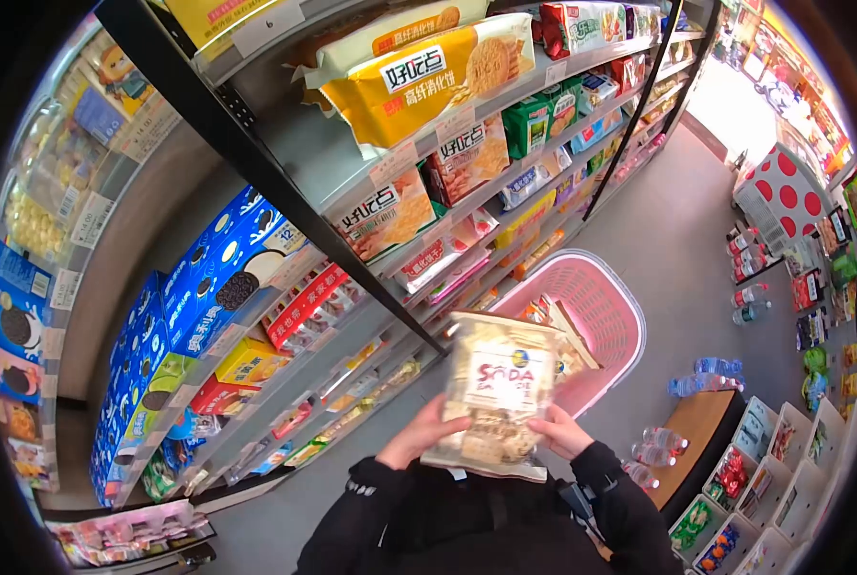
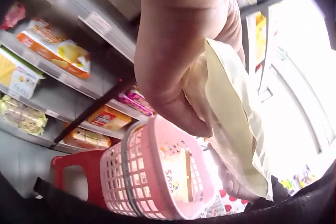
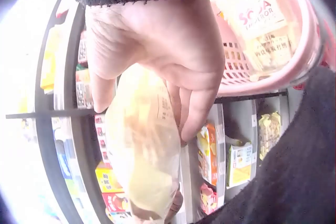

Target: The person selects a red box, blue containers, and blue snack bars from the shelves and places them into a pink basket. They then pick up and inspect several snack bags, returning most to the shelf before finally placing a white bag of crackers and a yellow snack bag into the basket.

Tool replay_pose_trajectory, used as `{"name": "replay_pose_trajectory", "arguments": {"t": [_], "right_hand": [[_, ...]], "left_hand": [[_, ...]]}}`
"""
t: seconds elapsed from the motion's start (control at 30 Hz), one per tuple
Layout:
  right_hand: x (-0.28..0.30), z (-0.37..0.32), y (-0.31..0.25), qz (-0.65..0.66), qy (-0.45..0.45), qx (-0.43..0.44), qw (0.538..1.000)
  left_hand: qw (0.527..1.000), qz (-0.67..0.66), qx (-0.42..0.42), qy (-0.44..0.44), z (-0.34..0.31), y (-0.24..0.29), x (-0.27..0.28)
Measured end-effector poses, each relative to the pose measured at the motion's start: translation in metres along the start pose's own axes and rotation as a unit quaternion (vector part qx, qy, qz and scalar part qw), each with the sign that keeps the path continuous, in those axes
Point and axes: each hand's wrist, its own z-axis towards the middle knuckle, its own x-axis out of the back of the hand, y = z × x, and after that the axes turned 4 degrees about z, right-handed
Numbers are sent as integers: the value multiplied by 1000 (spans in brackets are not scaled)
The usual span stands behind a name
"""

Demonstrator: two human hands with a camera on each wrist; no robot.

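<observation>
Soda cracker bag [image 1: 498, 393] stands upright between my two hands, on the near side of the pink basket [image 1: 612, 309]. My left hand [image 1: 417, 436] clamps its lower left edge and my right hand [image 1: 562, 431] its lower right, fingers [image 3: 197, 108] and thumb curled round the pack. Biscuit shelves [image 1: 352, 182] rise on the left.

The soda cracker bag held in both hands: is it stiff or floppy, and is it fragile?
Probably floppy: the soda cracker bag is thin film, gripped by left hand and right hand. Likely fragile and light: small crackers show through it.
</observation>
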Motion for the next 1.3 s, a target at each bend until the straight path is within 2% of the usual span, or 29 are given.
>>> {"name": "replay_pose_trajectory", "arguments": {"t": [0.03,0.07,0.1,0.13,0.2,0.23,0.3,0.33,0.4,0.47,0.53,0.6,0.67,0.73,0.8,0.87,0.93,1.03,1.1,1.13,1.17,1.2,1.27,1.3], "right_hand": [[9,-4,-1,20,21,19,999],[18,-7,-1,17,14,17,1000],[27,-9,0,31,43,56,997],[36,-9,2,44,72,95,992],[48,-6,5,60,81,113,988],[50,-5,4,73,105,141,982],[57,2,3,82,148,178,969],[61,9,5,79,144,176,971],[71,26,12,116,214,209,947],[85,46,18,134,221,202,945],[96,62,24,149,217,185,947],[105,76,31,115,222,144,958],[109,92,43,81,252,208,942],[104,98,44,60,239,193,950],[103,102,47,39,229,178,956],[107,104,52,-66,267,56,960],[96,102,49,-85,286,30,954],[83,97,45,-84,256,-19,963],[74,87,39,-159,211,-46,963],[72,82,37,-204,188,-63,959],[87,82,42,-256,192,-94,943],[88,76,38,-293,169,-110,935],[82,68,28,-392,157,-154,893],[75,64,24,-414,149,-148,886]], "left_hand": [[1000,2,-4,7,15,8,-7],[999,-5,21,-50,29,16,-14],[993,-12,45,-107,41,23,-19],[994,-11,41,-102,56,26,-22],[976,139,97,-136,87,24,-21],[977,139,92,-132,99,22,-23],[946,324,4,-24,122,15,-28],[946,322,2,-20,131,8,-30],[846,514,-90,107,145,-4,-38],[843,521,-74,111,143,0,-51],[811,573,-76,92,144,-24,-55],[823,558,-72,83,147,-52,-56],[835,540,-69,75,143,-64,-55],[853,519,-11,58,136,-63,-55],[858,510,10,64,130,-62,-49],[862,500,-38,73,124,-63,-45],[873,483,-16,67,115,-54,-42],[884,448,-93,94,103,-57,-32],[896,424,-86,103,93,-58,-28],[907,402,-80,100,84,-55,-21],[911,405,-47,59,65,-31,-18],[927,369,-56,50,51,-21,-13],[913,375,-146,71,40,-44,7],[945,320,-49,53,11,-13,10]]}}
